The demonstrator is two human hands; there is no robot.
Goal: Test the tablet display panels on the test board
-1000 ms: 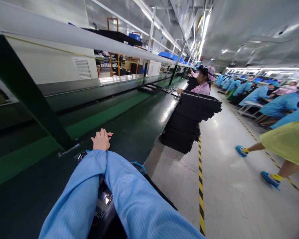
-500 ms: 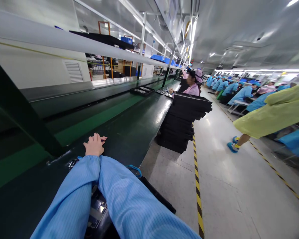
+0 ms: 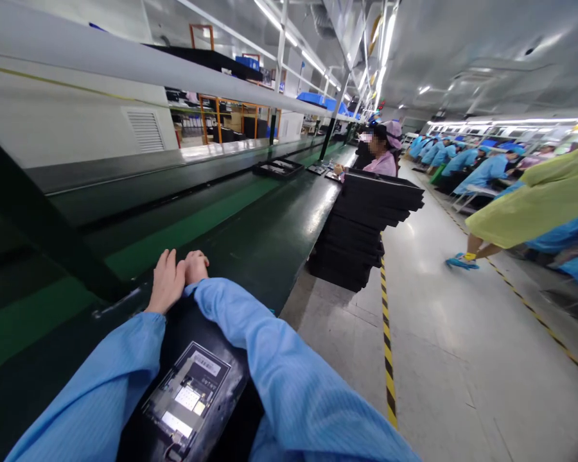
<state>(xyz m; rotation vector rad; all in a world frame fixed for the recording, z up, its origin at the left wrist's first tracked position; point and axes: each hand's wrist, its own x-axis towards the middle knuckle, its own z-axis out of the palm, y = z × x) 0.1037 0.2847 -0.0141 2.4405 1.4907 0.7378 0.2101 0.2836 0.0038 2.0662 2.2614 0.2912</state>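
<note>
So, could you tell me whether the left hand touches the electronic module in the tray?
Apart. The head view shows the left hand past the far edge of the black tray, with bare tray between it and the electronic module.

This is an electronics assembly hall in a factory. A long green-and-black conveyor line [image 3: 207, 224] carries an opened electronic device [image 3: 187, 398] in a black tray, stacked black trays [image 3: 356, 237] stand beside it, and rows of workers in blue smocks [image 3: 481, 173] sit along a floor edged with yellow-and-black hazard tape [image 3: 389, 378].
</note>
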